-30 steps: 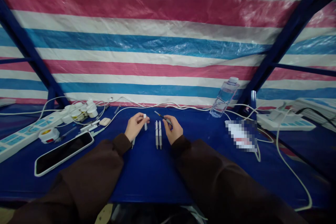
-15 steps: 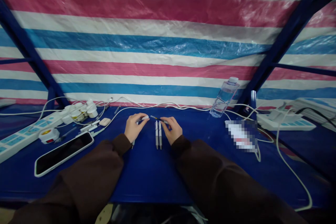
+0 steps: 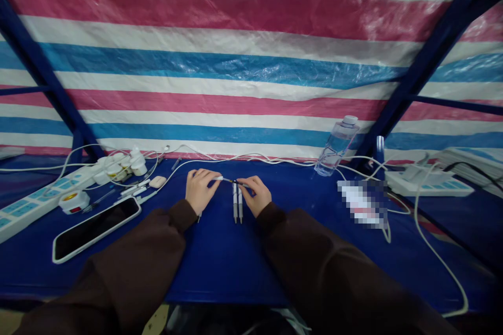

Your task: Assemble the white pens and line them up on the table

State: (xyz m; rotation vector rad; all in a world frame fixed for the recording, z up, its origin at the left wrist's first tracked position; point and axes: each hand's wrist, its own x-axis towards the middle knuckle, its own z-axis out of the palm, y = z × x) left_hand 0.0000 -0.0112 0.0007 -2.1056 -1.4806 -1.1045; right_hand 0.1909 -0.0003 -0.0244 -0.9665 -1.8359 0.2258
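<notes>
Over the middle of the blue table (image 3: 223, 267), my left hand (image 3: 201, 191) pinches a white pen barrel (image 3: 220, 178) that points to the right. My right hand (image 3: 255, 194) is closed on the other pen half, mostly covered by the fingers. A thin dark refill (image 3: 232, 181) juts from it, and its tip meets the mouth of the white barrel. Two whole pens (image 3: 238, 204) lie side by side below, close to my right fingertips. Another pen's end (image 3: 199, 218) peeks out under my left wrist; the rest of it is hidden.
On the left lie a phone (image 3: 96, 230), a power strip (image 3: 47, 196) with chargers, and an earbud case (image 3: 157, 182). A water bottle (image 3: 336, 147) stands at the back right, near a second power strip (image 3: 430, 183). White cables run along the back and right.
The gap between the two pen halves has closed: the refill's tip now reaches into or against the white barrel. My right hand has shifted slightly left. The pens on the table have stayed put.
</notes>
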